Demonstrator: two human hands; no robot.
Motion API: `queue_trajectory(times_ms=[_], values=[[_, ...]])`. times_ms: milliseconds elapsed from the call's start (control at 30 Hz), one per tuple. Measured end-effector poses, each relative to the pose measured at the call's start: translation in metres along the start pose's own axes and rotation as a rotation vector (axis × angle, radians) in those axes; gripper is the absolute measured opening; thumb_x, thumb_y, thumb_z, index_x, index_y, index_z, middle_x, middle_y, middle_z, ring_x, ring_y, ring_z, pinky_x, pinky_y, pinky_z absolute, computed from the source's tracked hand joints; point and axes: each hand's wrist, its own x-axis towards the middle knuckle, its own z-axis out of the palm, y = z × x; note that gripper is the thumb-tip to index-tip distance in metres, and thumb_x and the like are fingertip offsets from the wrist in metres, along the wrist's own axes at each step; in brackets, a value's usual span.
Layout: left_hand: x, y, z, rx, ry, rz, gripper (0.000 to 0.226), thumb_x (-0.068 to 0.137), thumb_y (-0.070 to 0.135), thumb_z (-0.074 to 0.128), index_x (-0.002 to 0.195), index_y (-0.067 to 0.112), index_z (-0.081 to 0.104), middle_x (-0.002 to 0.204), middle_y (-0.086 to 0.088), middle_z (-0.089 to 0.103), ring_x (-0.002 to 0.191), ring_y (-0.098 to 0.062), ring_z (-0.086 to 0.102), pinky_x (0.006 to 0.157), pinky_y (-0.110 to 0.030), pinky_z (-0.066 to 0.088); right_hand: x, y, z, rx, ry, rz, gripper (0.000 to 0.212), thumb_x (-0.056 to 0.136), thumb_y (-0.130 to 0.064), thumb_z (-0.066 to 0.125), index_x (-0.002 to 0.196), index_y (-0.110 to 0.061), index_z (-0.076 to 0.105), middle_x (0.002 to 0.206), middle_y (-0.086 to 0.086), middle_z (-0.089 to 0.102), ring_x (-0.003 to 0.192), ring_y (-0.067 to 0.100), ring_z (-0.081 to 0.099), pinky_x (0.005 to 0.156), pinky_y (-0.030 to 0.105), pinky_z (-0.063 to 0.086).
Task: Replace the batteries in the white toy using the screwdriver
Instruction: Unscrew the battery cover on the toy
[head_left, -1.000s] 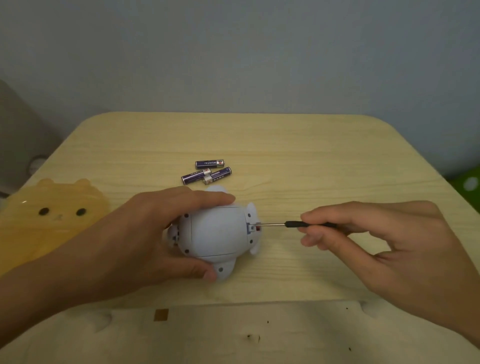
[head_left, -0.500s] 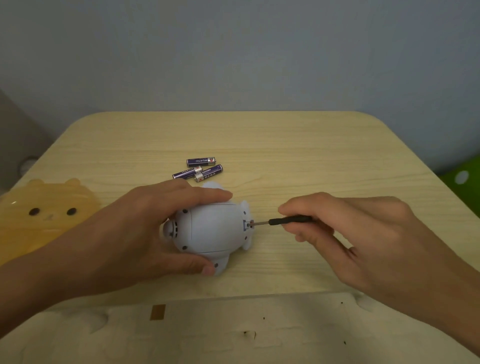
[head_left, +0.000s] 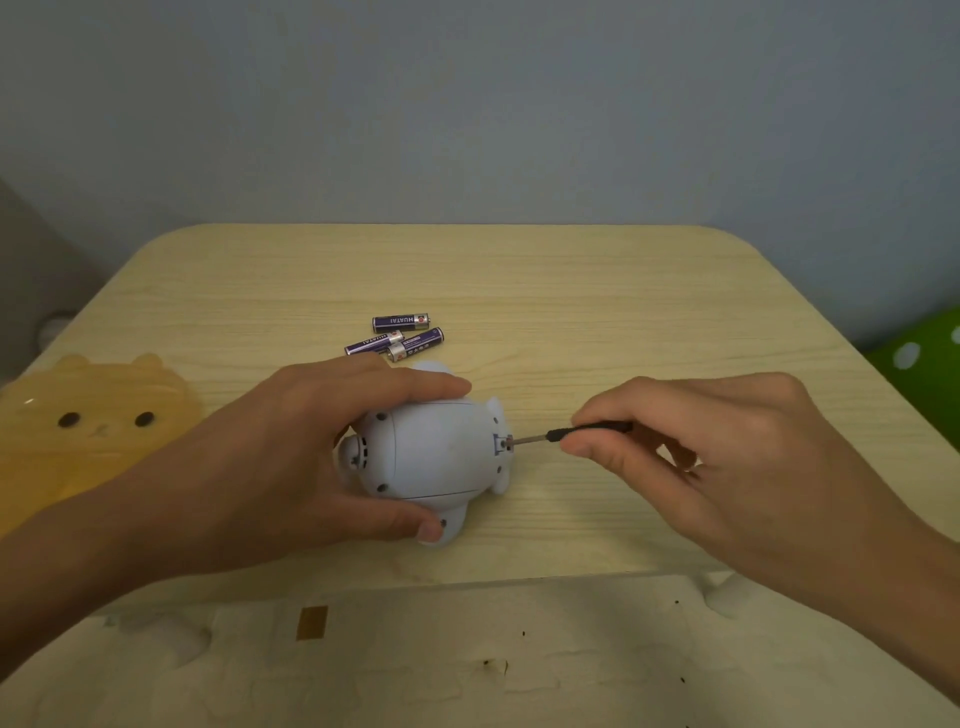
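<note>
A: The white toy is seen at the centre of the frame, laid on its side on the pale wood-grain worktop. It is gripped by the left hand, with fingers curled over the top and the thumb tucked against the near side.

B: That clamp is presumably meant to stop the smooth, rounded plastic shell from rolling while force is applied from the right.

A: The screwdriver is pinched by the right hand between thumb and fingertips. Its thin metal shaft is held level, and the tip is set into a small square recess on the toy's right end.

B: A slim black handle, so a light fingertip twirl is suited rather than a full fist. The cover is judged not yet off.

A: 3 purple batteries are lying loose just behind the toy, upper centre, within easy reach, apparently as replacements.

B: At the left edge, a glossy, translucent orange bear-shaped piece is parked well apart from the work.
</note>
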Motion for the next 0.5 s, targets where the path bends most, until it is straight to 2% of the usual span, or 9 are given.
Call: queue_trajectory(times_ms=[67,133,200,233,300,367,433,500], values=[[0.001,0.000,0.000,0.005,-0.002,0.006,0.089,0.060,0.086,0.071,0.142,0.060,0.048,0.129,0.030,0.059,0.117,0.003,0.058,0.089,-0.025,0.052,0.001,-0.001,0.004,-0.077,0.011,0.028,0.050,0.099,-0.047,0.057,0.068,-0.012,0.073,0.046,-0.005,0.056,0.037,0.013,0.045,0.041,0.029,0.043],[0.002,0.000,0.000,0.003,0.003,0.013,0.089,0.061,0.086,0.070,0.143,0.059,0.048,0.131,0.031,0.059,0.120,0.003,0.058,0.090,-0.023,0.052,0.003,-0.001,0.006,-0.111,0.016,0.038,0.061,0.100,-0.050,0.055,0.054,-0.010,0.059,0.038,-0.002,0.041,0.032,0.020,0.037,0.036,0.031,0.036],[0.002,-0.001,0.000,-0.002,0.006,0.019,0.090,0.061,0.087,0.069,0.143,0.059,0.048,0.133,0.033,0.058,0.121,0.005,0.057,0.090,-0.019,0.051,0.004,0.001,0.003,-0.070,0.008,0.038,0.054,0.100,-0.049,0.056,0.062,-0.012,0.066,0.044,-0.005,0.047,0.037,0.014,0.042,0.040,0.027,0.038],[0.002,0.000,0.001,-0.009,0.006,0.020,0.090,0.061,0.087,0.070,0.143,0.059,0.047,0.133,0.033,0.058,0.122,0.005,0.057,0.089,-0.016,0.050,0.004,0.002,0.000,-0.025,-0.006,0.037,0.045,0.100,-0.046,0.058,0.073,-0.014,0.073,0.052,-0.009,0.057,0.043,0.006,0.048,0.047,0.019,0.041],[0.001,-0.001,0.001,-0.018,0.010,0.024,0.090,0.060,0.086,0.071,0.143,0.059,0.047,0.135,0.034,0.057,0.123,0.006,0.056,0.089,-0.013,0.048,0.005,0.001,-0.005,0.041,-0.036,0.011,0.023,0.099,-0.035,0.066,0.097,-0.017,0.080,0.075,-0.015,0.071,0.060,-0.007,0.054,0.062,0.006,0.044],[0.002,0.000,0.000,-0.024,0.008,0.029,0.090,0.060,0.084,0.072,0.143,0.057,0.049,0.135,0.037,0.057,0.122,0.009,0.056,0.088,-0.011,0.046,0.006,0.001,-0.007,0.058,-0.029,-0.022,0.017,0.096,-0.021,0.070,0.106,-0.014,0.082,0.088,-0.015,0.075,0.069,-0.011,0.057,0.071,0.005,0.048],[0.003,0.001,0.000,-0.031,0.005,0.041,0.088,0.061,0.082,0.074,0.142,0.053,0.053,0.128,0.045,0.054,0.116,0.016,0.054,0.087,-0.005,0.042,0.006,0.001,-0.006,0.075,-0.009,-0.020,0.017,0.093,-0.020,0.072,0.104,-0.013,0.083,0.086,-0.023,0.070,0.071,-0.007,0.063,0.070,0.004,0.050],[0.004,0.001,-0.001,-0.032,0.002,0.050,0.087,0.062,0.080,0.074,0.142,0.051,0.055,0.124,0.048,0.052,0.112,0.018,0.053,0.088,-0.002,0.039,0.007,-0.002,-0.004,0.053,-0.013,0.015,0.025,0.096,-0.035,0.069,0.094,-0.015,0.084,0.073,-0.026,0.067,0.059,0.000,0.065,0.058,0.010,0.051]])
